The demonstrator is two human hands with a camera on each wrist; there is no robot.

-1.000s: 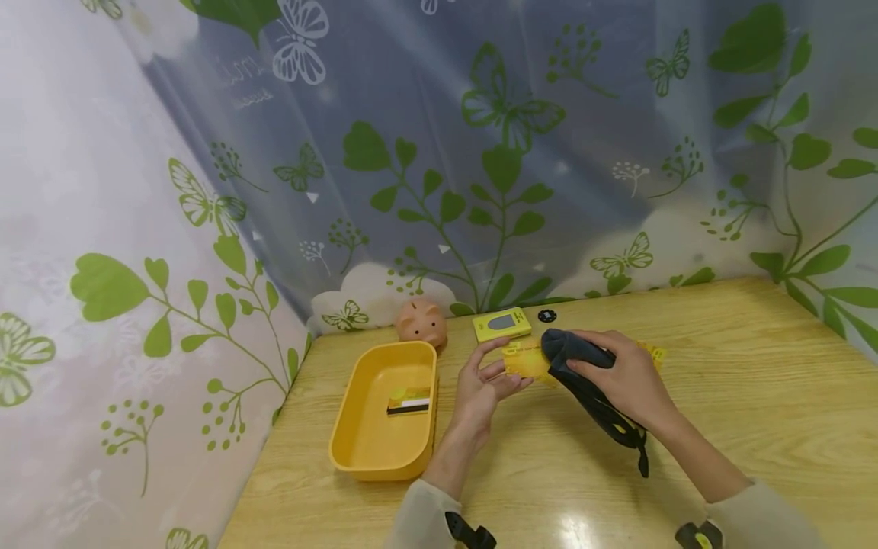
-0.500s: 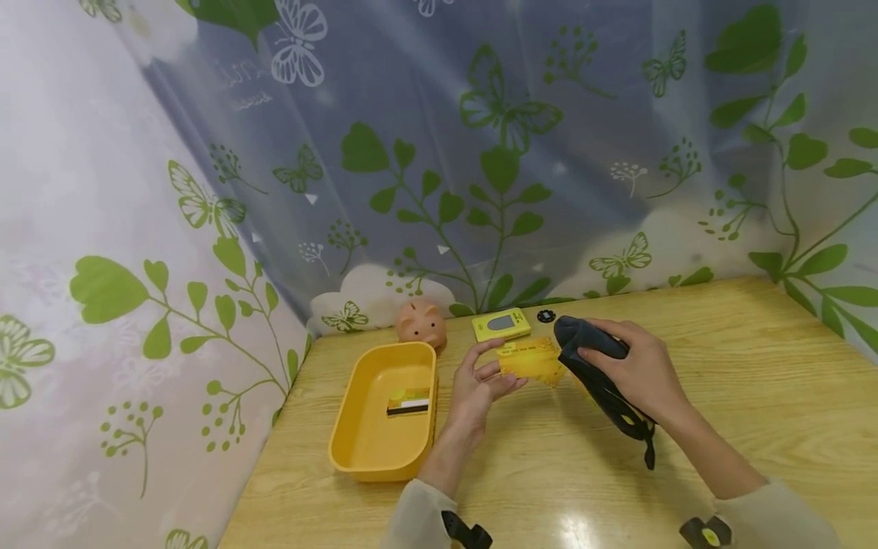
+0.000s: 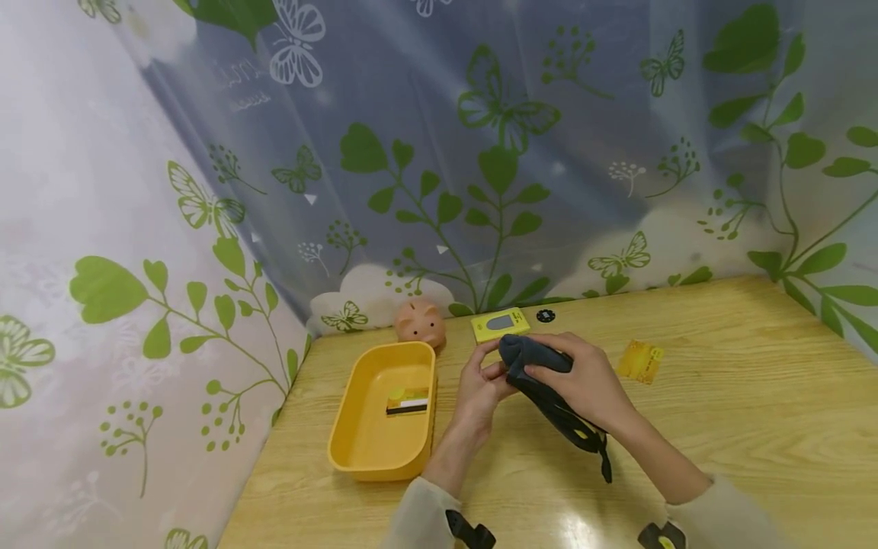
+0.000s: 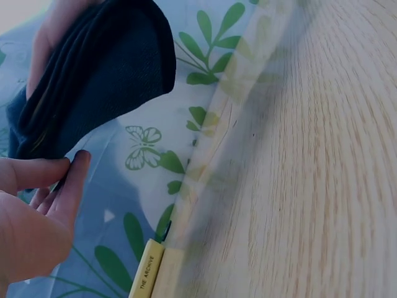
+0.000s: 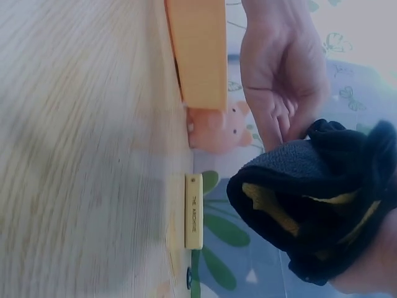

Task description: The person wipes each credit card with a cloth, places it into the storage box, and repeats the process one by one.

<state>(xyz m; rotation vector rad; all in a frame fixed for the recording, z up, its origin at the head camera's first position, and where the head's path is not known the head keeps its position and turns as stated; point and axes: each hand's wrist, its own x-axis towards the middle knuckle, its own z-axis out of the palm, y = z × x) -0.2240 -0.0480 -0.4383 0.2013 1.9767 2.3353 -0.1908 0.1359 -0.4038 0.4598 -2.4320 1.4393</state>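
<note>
The right hand (image 3: 590, 385) grips the dark pouch (image 4: 111, 74); the left hand (image 3: 478, 398) pinches its edge. 1 yellow card (image 3: 639, 361) lies nearby.

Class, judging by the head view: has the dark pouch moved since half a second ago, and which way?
Yes. Judged against the piggy bank, the pouch has moved left in the head view, closer to it.

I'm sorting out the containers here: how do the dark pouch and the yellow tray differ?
The dark pouch is soft, creased fabric; the yellow tray looks smooth and stiff. The pouch is held up by the right hand; the tray stands on the table. Both are open: the pouch at its mouth, the tray at its top.
</note>
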